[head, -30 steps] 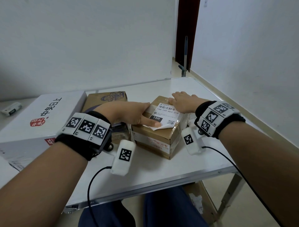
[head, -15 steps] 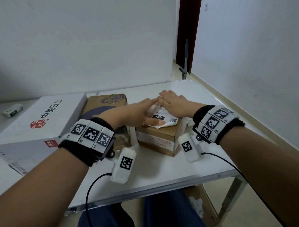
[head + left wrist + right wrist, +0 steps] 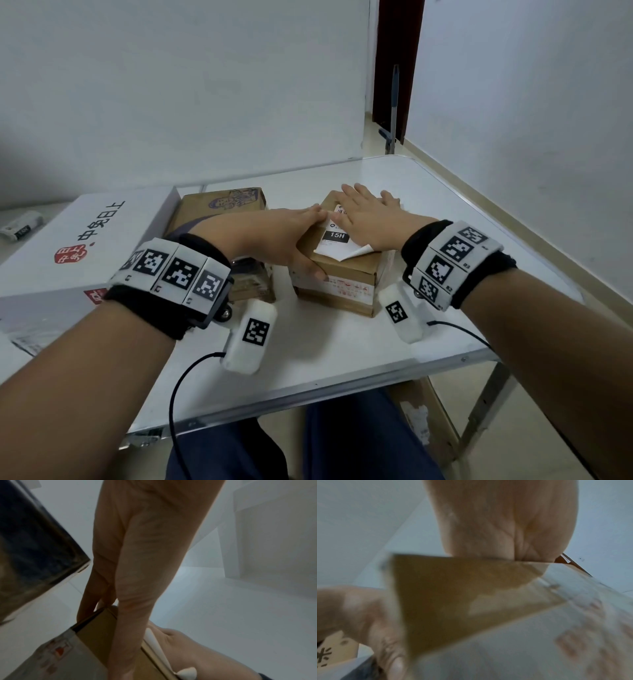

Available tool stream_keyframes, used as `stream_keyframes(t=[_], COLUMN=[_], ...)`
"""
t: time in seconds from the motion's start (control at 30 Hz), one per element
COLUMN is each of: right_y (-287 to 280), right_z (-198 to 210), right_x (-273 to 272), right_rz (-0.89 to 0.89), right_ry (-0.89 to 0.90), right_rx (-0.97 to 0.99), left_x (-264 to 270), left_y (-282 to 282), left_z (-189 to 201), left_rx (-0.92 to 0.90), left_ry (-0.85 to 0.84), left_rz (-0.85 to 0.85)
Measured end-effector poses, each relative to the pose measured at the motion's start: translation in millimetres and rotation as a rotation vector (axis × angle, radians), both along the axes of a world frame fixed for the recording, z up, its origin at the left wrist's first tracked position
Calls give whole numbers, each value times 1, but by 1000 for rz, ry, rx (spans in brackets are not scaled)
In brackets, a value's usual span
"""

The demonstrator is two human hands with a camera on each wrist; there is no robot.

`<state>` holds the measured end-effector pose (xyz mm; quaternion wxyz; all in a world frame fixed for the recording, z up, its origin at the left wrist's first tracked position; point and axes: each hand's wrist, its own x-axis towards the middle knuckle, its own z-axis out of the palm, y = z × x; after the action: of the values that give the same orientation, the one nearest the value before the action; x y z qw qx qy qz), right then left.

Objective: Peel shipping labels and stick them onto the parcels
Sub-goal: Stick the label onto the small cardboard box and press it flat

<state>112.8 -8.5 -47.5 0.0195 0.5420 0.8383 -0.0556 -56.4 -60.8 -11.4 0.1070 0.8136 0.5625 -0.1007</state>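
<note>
A small brown cardboard parcel (image 3: pixel 342 277) stands on the white table (image 3: pixel 342 349) in front of me. A white shipping label (image 3: pixel 334 240) marked "15H" lies on its top, and the label's near right corner curls up. My right hand (image 3: pixel 363 216) lies flat on the label with straight, spread fingers. My left hand (image 3: pixel 291 233) holds the parcel's left side, fingers along the top left edge and thumb down the front face. The left wrist view shows the same hold on the parcel (image 3: pixel 96 635). The right wrist view has the palm (image 3: pixel 505 520) on the parcel (image 3: pixel 453 595).
A second brown box (image 3: pixel 222 205) with a cartoon print stands just left of the parcel. A large white box (image 3: pixel 85 240) with a red logo fills the table's left side. A carton (image 3: pixel 421 411) sits under the table. A pole (image 3: pixel 395 102) leans by the door.
My right hand slid from the parcel's far right edge onto the middle of the label. My left hand left the label's front and moved to the parcel's left side.
</note>
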Motion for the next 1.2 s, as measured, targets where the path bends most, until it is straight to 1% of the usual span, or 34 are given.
stream_keyframes(t=[0.13, 0.3, 0.57, 0.67, 0.8, 0.87, 0.97, 1.07, 1.2], right_y=[-18, -35, -49, -48, -43, -38, -25, -15, -20], right_z=[1, 2, -3, -5, -10, -10, -9, -8, -7], right_x=[-1, -1, 7, 9, 19, 24, 28, 34, 44], right_rz=[-16, -20, -30, -41, -71, -86, -127, -147, -173], right_ry=[36, 15, 95, 120, 146, 169, 188, 210, 195], right_rx=[-32, -5, 0, 31, 52, 35, 9, -3, -14], left_x=[1, 1, 2, 3, 7, 11, 21, 32, 33], left_y=[2, 2, 3, 1, -4, -6, -8, -10, -8], left_z=[0, 0, -1, -2, -8, -11, -11, -7, -6], left_rx=[10, 6, 14, 29, 105, 127, 166, 197, 215], left_ry=[27, 32, 31, 17, 2, -12, 24, 46, 57], left_rz=[11, 25, 43, 64, 98, 117, 144, 127, 110])
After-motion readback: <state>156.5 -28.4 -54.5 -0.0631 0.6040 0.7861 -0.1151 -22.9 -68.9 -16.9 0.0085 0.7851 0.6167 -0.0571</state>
